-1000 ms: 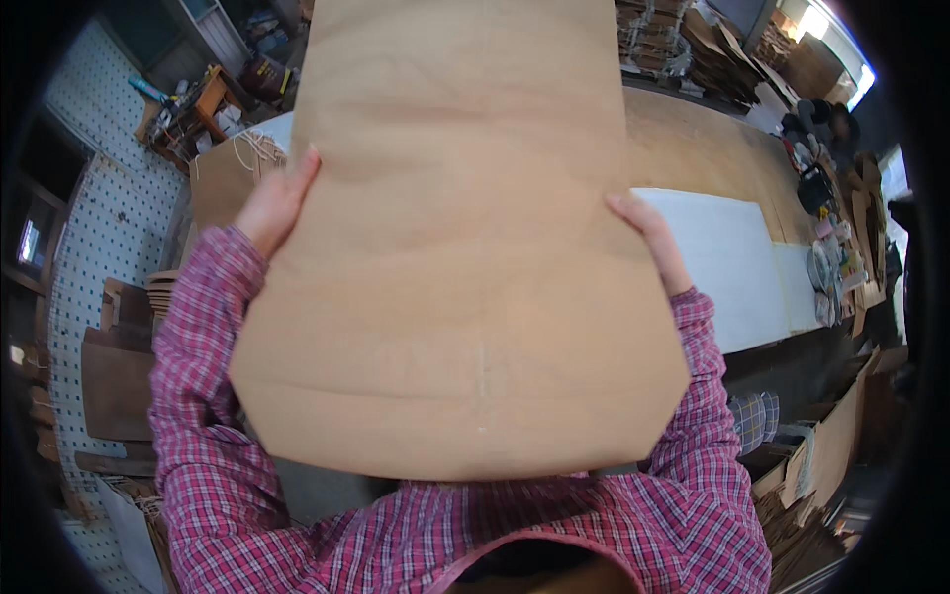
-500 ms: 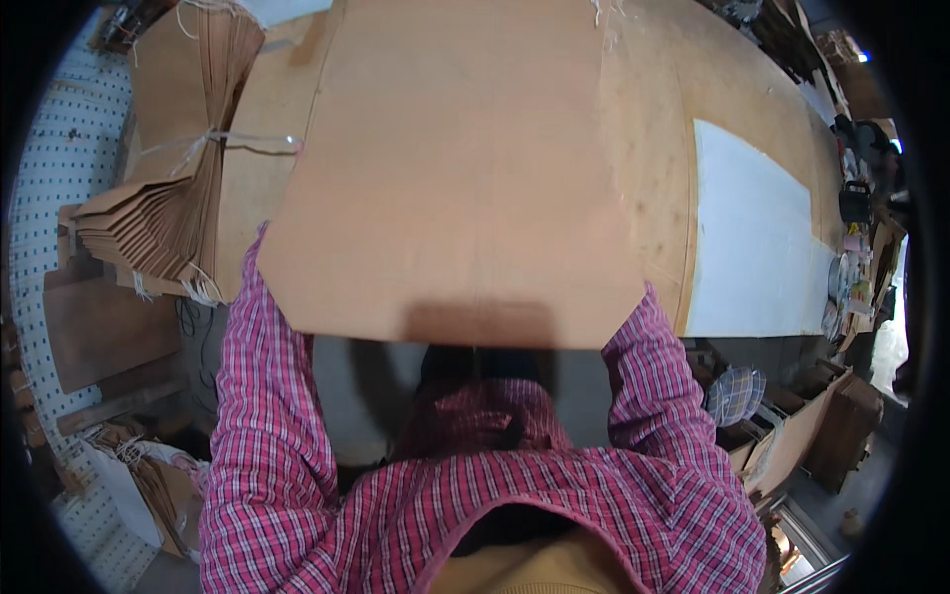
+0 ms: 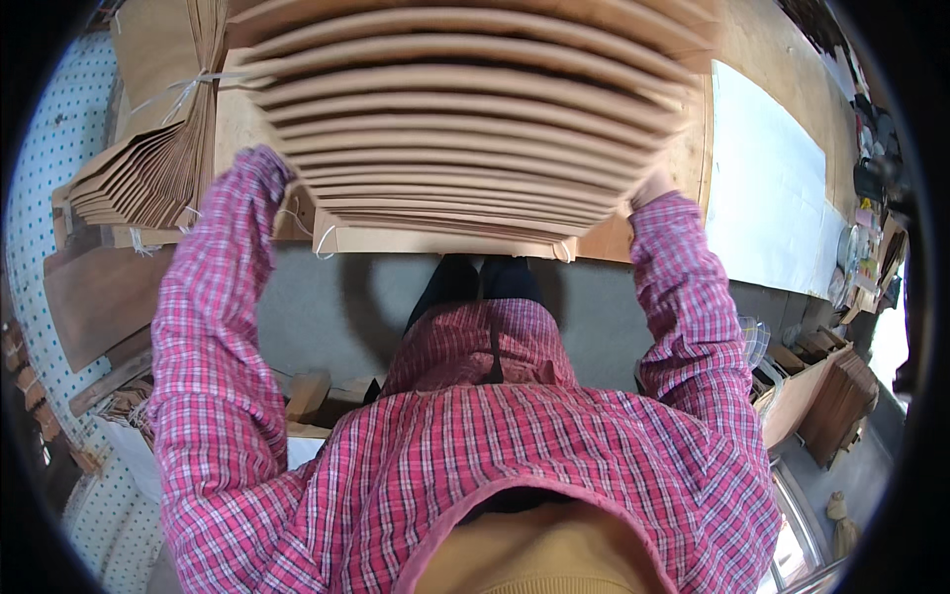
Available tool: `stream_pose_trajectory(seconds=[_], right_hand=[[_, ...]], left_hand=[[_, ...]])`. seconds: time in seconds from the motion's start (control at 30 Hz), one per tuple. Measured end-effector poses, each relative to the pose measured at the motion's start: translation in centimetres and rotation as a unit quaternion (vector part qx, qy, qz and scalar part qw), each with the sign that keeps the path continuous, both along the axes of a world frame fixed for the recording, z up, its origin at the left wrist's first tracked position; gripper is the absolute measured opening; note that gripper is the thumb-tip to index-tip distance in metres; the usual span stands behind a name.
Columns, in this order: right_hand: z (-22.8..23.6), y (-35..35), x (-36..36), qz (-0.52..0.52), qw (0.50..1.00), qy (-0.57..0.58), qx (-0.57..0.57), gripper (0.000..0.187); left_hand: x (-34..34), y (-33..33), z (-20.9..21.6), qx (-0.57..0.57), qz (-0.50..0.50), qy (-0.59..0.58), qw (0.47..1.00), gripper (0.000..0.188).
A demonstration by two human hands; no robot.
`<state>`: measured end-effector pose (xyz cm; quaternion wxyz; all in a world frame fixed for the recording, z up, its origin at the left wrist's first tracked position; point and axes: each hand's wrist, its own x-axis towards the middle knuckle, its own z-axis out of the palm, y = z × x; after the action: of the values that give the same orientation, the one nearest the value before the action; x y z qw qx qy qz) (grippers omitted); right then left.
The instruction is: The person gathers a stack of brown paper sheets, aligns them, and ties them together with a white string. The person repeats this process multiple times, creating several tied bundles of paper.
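A thick stack of brown paper bags is in front of me, its many folded edges fanned out toward me and blurred by motion. White cord loops hang from its lower edge. My right hand grips the stack's right side, with only a bit of the hand showing past the cuff. At the opposite side, the cuff of my left sleeve meets the stack. The fingers of my left hand are hidden there, and the stack is held between both hands. Beneath lies a wooden table.
A bundle of brown paper bags, tied with a pale strip, lies on the left. To the right, a white sheet covers part of the table. Small items line the far right edge. Cardboard pieces stand low on the right.
The stack has tipped up, so its fanned edges now face me instead of one flat brown surface. Both arms have shifted outward and away from me.
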<state>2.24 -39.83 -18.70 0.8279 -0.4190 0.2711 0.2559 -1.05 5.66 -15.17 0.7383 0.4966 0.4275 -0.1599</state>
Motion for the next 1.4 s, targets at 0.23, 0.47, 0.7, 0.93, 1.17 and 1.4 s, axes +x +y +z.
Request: stream_pose_trajectory(seconds=[0.23,0.47,0.7,0.93,1.17,1.4], right_hand=[[2.2,-0.4,-4.7,0.016,0.994,0.058,0.090,0.061],[0.7,0.5,-5.2,-0.045,0.997,0.031,0.046,0.069],[1.1,0.1,-6.1,-0.041,0.999,0.015,0.032,0.069],[0.1,0.4,-6.8,-0.039,0.999,0.019,-0.027,0.062],[4.2,-2.6,-3.9,0.014,0.966,-0.079,-0.245,0.053],[12.0,-4.9,10.8,0.202,0.775,-0.347,-0.488,0.064]], left_hand=[[-1.9,-1.0,-2.2,-0.016,0.040,-0.019,0.999,0.047],[-4.3,-1.8,-4.2,-0.015,0.034,-0.161,0.986,0.049],[-6.0,-3.7,-1.3,0.001,0.033,-0.145,0.989,0.043],[-8.8,-0.7,-7.1,0.010,0.113,-0.037,0.993,0.046],[-2.7,7.2,-4.9,0.271,-0.262,-0.047,0.925,0.049],[8.3,2.0,13.1,0.344,-0.417,-0.221,0.812,0.051]])
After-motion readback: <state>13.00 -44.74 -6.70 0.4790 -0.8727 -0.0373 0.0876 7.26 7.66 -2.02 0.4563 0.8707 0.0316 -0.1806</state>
